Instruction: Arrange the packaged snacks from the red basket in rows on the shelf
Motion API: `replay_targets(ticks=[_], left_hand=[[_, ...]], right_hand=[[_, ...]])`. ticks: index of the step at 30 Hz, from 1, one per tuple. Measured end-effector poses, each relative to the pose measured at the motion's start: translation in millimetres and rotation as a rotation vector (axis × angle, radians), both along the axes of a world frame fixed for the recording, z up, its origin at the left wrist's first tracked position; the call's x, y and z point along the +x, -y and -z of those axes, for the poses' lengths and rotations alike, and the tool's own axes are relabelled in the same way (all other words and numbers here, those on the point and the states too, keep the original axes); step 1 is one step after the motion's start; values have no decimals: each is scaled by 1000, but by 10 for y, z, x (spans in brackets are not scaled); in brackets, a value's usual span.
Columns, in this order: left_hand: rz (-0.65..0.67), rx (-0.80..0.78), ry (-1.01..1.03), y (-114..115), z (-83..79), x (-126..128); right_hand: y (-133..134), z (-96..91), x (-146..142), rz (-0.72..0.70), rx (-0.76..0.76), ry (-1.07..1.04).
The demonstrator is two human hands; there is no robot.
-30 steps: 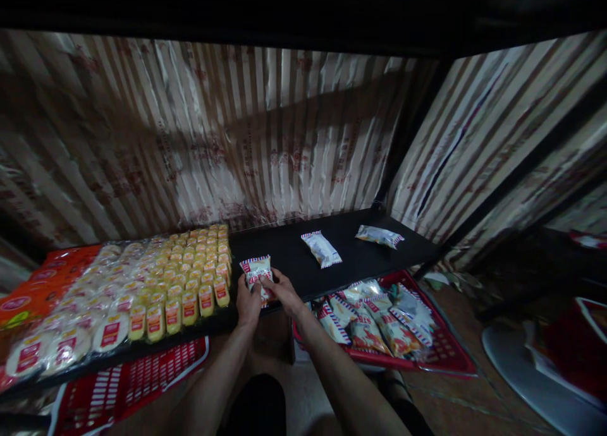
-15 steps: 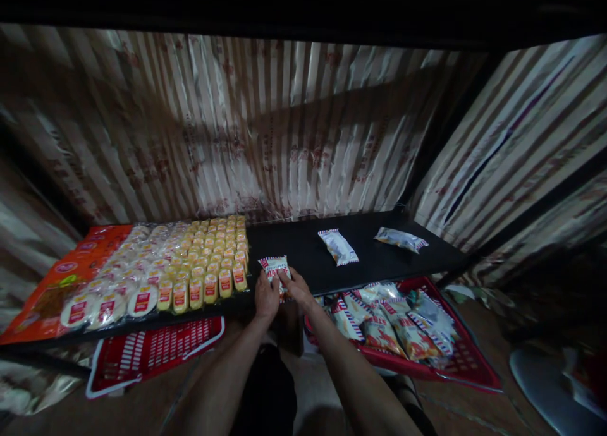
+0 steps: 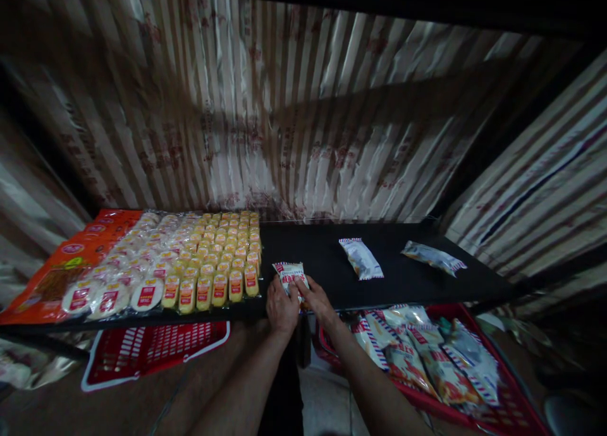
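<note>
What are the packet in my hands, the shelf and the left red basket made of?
The packet looks like glossy plastic film: crinkled, with highlights. The shelf is dark and matte, painted metal or wood, unclear. The red basket seems moulded plastic, by its slotted lattice.

Snack packet (image 3: 290, 275) on shelf (image 3: 403, 281), basket (image 3: 493, 395) below.

Shiny plastic on a dull shelf (image 3: 408, 278)
The snack packet (image 3: 290, 275) is glossy, crinkly plastic; the shelf looks smooth and matt; the red basket (image 3: 156, 351) is plastic.
</note>
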State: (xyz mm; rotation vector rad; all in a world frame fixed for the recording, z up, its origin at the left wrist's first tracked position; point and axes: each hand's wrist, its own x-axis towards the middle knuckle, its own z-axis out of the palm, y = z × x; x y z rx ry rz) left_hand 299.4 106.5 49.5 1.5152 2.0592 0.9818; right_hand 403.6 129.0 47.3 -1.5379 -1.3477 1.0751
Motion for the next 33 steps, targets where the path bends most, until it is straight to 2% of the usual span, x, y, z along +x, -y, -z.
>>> replay_targets(ticks=[9, 15, 20, 33], left_hand=[[30, 3, 37, 15, -29, -34], [22, 23, 63, -6, 31, -30], [13, 32, 50, -18, 37, -37], [30, 27, 71, -2, 5, -48]], right_hand=[[55, -124, -49, 16, -47, -109], [14, -60, -55, 49, -27, -81], [-29, -16, -45, 13, -47, -78], [8, -78, -70, 62, -81, -20]])
